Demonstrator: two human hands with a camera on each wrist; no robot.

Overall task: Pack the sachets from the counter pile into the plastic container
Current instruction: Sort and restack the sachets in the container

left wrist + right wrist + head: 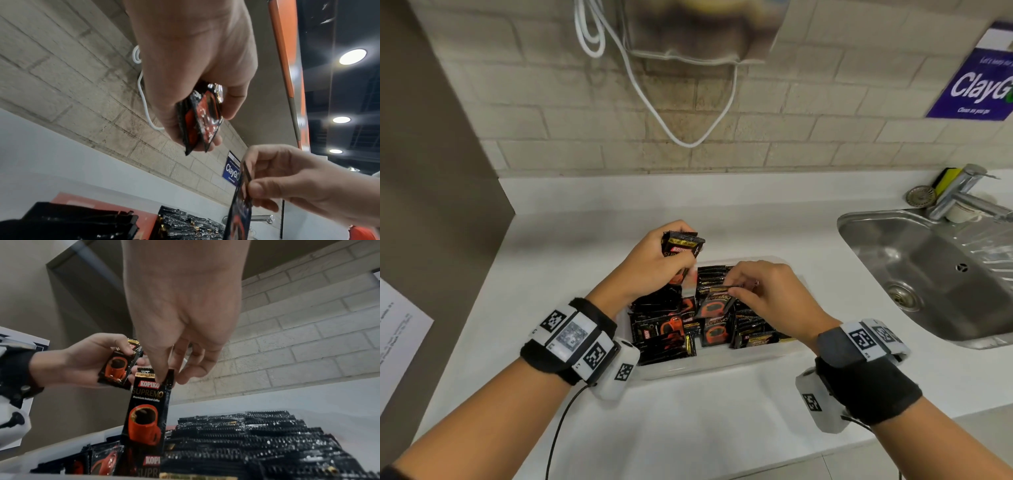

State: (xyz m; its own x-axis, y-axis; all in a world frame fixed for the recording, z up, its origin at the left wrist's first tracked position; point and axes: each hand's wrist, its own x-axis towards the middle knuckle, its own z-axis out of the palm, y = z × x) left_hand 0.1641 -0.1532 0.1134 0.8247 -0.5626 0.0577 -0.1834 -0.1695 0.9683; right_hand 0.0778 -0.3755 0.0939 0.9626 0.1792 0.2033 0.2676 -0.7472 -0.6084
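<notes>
A translucent plastic container (722, 363) sits on the white counter, packed with black and orange coffee sachets (664, 329) standing in rows. My left hand (650, 267) hovers over the container's far left corner and grips a small bunch of sachets (683, 244), also seen from below (203, 120). My right hand (767, 294) pinches the top edge of one upright sachet (146, 410) between thumb and forefinger. Its lower end stands among the packed sachets (246, 443) in the middle of the container. No loose pile shows on the counter.
A steel sink (914, 260) with a tap (962, 195) lies to the right. A white cable (688, 137) hangs down the brick wall behind. A printed sheet (397, 335) is at the left edge, beside a brown side panel (431, 171).
</notes>
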